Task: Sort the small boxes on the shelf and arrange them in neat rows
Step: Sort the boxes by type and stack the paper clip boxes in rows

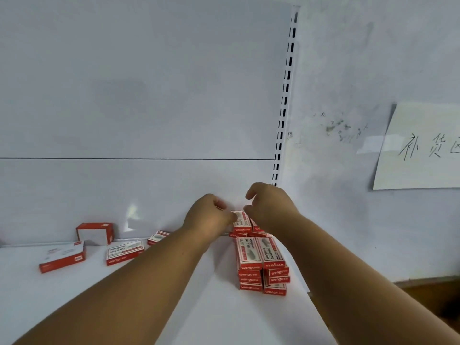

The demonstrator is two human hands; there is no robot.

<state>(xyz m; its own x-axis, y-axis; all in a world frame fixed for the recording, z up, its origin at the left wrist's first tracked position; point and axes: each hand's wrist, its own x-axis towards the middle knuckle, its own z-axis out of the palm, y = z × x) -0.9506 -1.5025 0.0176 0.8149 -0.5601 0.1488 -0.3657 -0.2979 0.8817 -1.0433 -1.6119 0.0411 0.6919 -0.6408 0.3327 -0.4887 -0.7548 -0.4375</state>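
Small red-and-white boxes are stacked in two rows at the shelf's right end. The front stacks (258,255) are several boxes high, and the back stacks (242,224) stand against the rear panel. My left hand (210,216) is curled, its fingertips pinching the left edge of the top box on the back stack. My right hand (270,209) hovers over the right back stack with fingers bent and spread, its fingertips touching that same box. Loose boxes lie to the left: one flat (124,251), one partly behind my left forearm (156,236).
Two larger red-and-white boxes lie at the far left, one upright (95,232) and one flat (62,256). The white shelf (174,307) ends at a slotted upright (283,115). A paper sign (420,148) hangs on the wall to the right.
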